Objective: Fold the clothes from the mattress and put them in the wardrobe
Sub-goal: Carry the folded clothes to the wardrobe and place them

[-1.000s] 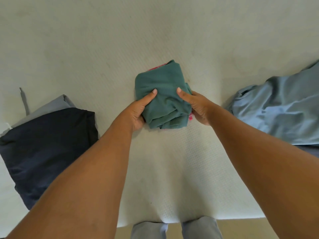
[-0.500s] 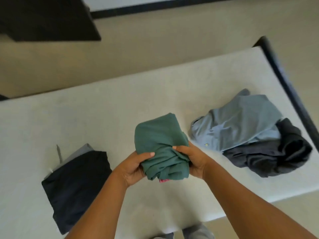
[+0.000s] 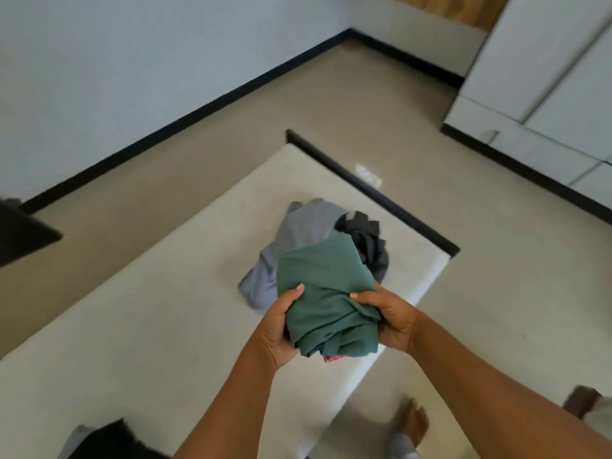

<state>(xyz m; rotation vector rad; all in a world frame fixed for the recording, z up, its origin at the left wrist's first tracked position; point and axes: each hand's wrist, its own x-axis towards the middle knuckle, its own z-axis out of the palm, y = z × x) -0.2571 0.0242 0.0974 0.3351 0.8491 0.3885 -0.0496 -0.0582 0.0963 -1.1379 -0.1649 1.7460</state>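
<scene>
Both hands grasp one thing: left hand (image 3: 278, 329) is cupped round the near left edge of the folded green garment (image 3: 324, 286), thumb laid over the top; right hand (image 3: 394, 321) clasps the near right edge the same way, fingers hidden beneath. Bundle appears lifted off the mattress (image 3: 149, 326), held above its right-hand end rather than lying on it. Open floor (image 3: 496, 293) lies between there and a white panelled cabinet (image 3: 546, 77) at far right, which reads as the wardrobe; doors look closed, though blur leaves this unsure. On the mattress beyond the bundle is an unfolded heap: a grey-blue garment (image 3: 298, 233) with a dark grey garment (image 3: 367, 240) touching its right side, both near the black bed rail (image 3: 381, 197). A dark folded garment (image 3: 109, 442) sits at the lower left edge of view. Judged step: carrying the green fold to the wardrobe. To do it well, hold both sides with palms under, so the layers do not slide apart. The near edge is loose and ruffled, and a small red-pink scrap (image 3: 332, 358) pokes out underneath, so something inside could slip free if the bundle tips toward the body. Carry it level. One hand will likely have to let go to open a door; shift the weight onto a flat palm first. A bare foot (image 3: 412, 422) is near the mattress edge: step clear of the corner.
</scene>
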